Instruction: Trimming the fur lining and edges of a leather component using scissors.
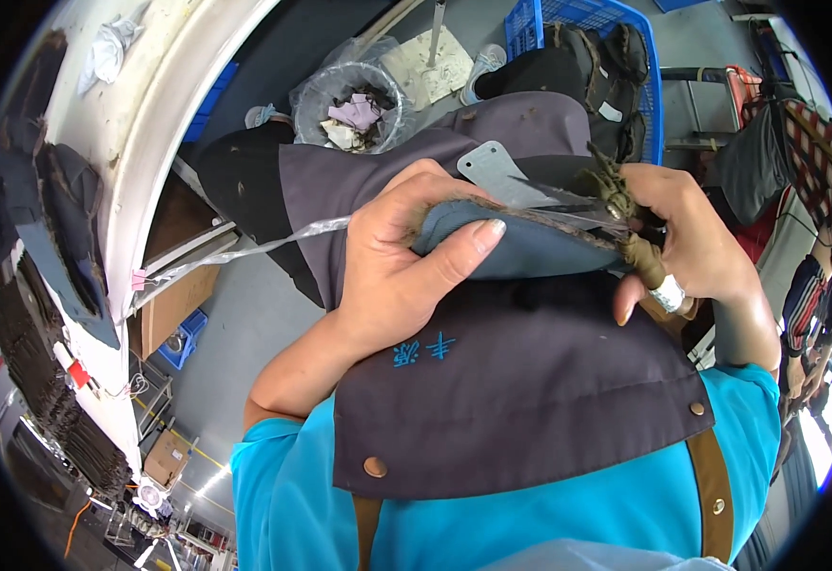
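Note:
My left hand is closed around a blue-grey piece with a brown furry edge, its thumb pressed flat on the smooth face. Scissors with cloth-wrapped handles are in my right hand, fingers curled about the grips. Their blades point left and lie along the piece's furry upper edge; whether they are apart is hard to tell. Behind the piece, a pale grey plate with two small holes sticks up. A clear plastic strip stretches from my left hand toward the table edge.
A bin lined with clear plastic holds scraps beyond my lap. A blue crate holds dark furry-edged pieces. At left, a white table carries more dark pieces and a crumpled white cloth. Another person stands at far right.

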Tool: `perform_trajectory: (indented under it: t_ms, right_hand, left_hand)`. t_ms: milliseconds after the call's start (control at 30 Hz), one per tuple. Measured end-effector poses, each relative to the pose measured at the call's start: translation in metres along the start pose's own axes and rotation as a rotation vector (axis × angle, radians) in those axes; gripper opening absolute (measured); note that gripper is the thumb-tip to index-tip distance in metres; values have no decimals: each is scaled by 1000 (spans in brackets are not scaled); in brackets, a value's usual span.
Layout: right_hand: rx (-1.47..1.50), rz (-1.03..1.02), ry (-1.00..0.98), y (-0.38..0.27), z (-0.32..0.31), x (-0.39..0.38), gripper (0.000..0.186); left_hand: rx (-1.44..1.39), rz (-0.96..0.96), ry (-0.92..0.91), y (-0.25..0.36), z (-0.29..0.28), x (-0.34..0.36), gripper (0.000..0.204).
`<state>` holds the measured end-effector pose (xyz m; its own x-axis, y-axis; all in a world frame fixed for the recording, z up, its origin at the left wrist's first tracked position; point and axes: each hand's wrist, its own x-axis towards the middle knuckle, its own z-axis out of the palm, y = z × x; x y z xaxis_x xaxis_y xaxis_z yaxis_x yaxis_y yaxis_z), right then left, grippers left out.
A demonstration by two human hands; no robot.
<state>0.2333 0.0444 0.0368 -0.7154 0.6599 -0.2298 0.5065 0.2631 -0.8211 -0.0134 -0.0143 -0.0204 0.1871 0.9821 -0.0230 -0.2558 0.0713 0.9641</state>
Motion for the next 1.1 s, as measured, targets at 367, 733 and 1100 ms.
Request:
perform_trajectory:
  t_ms: [367,733,1100]
  right_hand:
    - [-108,98,-85,-2,8,-7,60]
    - [-317,-7,0,-12,9,-9,33]
    - [-296,-81,80,-11,17,-4,32]
  left_hand:
    - [67,126,46,-5,1,-3,15]
    - [116,248,75,-5,6,-5,17]
    - [36,265,146,-7,12,-5,15]
